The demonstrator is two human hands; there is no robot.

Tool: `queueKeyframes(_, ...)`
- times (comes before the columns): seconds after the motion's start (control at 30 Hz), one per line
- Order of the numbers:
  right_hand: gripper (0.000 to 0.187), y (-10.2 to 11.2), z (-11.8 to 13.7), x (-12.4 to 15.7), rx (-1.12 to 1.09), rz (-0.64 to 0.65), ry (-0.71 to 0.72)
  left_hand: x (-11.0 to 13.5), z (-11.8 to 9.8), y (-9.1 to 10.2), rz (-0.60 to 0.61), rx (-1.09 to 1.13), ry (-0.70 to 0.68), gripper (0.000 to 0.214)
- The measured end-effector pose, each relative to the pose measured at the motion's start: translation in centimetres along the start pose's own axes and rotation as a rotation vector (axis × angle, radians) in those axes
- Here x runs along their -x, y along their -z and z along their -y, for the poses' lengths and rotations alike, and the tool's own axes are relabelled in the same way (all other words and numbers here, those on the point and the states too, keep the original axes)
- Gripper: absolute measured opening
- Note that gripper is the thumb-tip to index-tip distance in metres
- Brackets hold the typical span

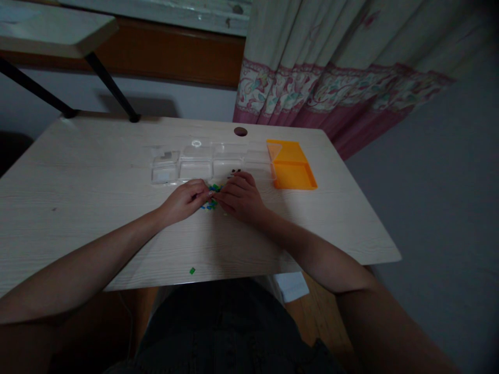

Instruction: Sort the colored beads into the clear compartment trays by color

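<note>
Over a small pile of blue and green pieces [211, 205], my left hand [185, 201] and my right hand [242, 199] meet at their fingertips. Both are closed in a pinch, the left from one side and the right from the other. What lies between the fingers is too small and dark to name. Just beyond the hands are clear plastic compartment boxes [196, 162], with a few tiny dark pieces [236, 171] beside the right knuckles. A lone green piece [192, 270] lies close to the table's front edge.
An orange open case [295, 175] sits right of the clear boxes on the pale wooden table [97, 208]. A raised shelf [58, 31] on black legs stands at the back left. Curtains [312, 78] hang behind, and a wall borders the right side.
</note>
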State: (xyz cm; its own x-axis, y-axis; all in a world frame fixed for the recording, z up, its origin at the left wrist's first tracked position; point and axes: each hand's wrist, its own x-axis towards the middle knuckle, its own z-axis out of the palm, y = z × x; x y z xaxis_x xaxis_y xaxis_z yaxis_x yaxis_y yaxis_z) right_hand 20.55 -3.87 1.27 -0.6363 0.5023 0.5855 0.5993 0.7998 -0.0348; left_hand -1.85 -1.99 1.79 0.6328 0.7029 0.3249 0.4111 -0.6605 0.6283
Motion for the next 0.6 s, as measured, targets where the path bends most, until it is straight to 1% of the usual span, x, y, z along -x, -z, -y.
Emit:
queueKeyframes(0.1, 0.019, -0.1, 0.0, 0.2, -0.007, 0.032, -0.019, 0.0, 0.0, 0.0, -0.003, -0.001, -0.004, 0.034)
queueKeyframes(0.33, 0.02, -0.1, -0.2, 0.3, -0.023, 0.037, -0.054, -0.1, -0.1, -0.1, 0.0, -0.011, -0.007, 0.035)
queueKeyframes(0.47, 0.02, 0.4, -1.3, 0.1, 0.011, -0.023, -0.143, 0.0, -0.2, 0.0, -0.006, -0.009, 0.012, 0.035)
queueKeyframes(0.6, 0.023, 0.6, -3.7, 0.5, 0.08, -0.154, -0.325, 0.1, -0.3, 0.1, 0.001, -0.005, 0.025, 0.033)
